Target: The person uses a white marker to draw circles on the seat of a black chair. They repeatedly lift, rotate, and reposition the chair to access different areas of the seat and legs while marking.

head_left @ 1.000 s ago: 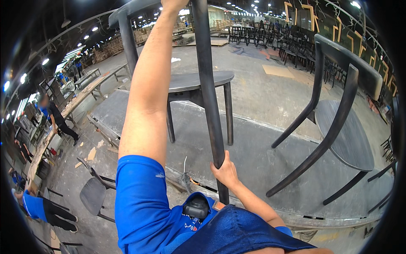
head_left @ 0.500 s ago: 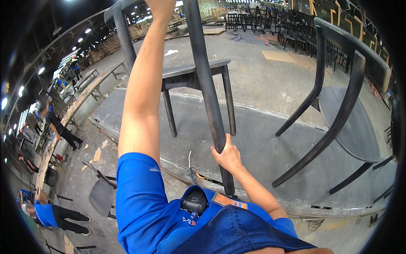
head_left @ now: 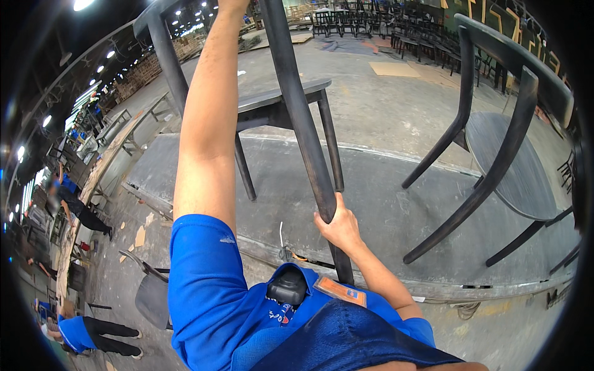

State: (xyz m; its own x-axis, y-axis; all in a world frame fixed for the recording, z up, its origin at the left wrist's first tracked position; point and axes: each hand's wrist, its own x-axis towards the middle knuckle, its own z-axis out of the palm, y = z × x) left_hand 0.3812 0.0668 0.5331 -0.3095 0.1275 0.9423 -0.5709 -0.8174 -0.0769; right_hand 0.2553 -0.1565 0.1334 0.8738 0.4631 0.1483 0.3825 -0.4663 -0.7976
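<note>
A black wooden chair (head_left: 301, 117) stands on a dark grey work platform (head_left: 371, 185) right in front of me. My right hand (head_left: 341, 226) is wrapped round the lower part of its near back leg, thumb uppermost. My left arm stretches up across the chair to the top of its backrest. Only the wrist end of my left hand (head_left: 232, 5) shows at the upper edge, so its fingers are out of sight. The chair's seat (head_left: 272, 102) lies behind that leg, partly covered by my forearm. To the right a second black chair (head_left: 513, 167) stands on the platform.
A dark chair (head_left: 153, 300) is on the floor at left. People in blue and dark clothes (head_left: 77, 334) are beside a long bench (head_left: 105, 167). Flat cardboard (head_left: 396, 68) and rows of black chairs (head_left: 427, 46) lie beyond the platform. A cable (head_left: 284, 250) is at its near edge.
The whole view has shifted slightly. My right hand keeps its grip on the chair leg, and the left arm remains raised. A person at the left bench has changed posture.
</note>
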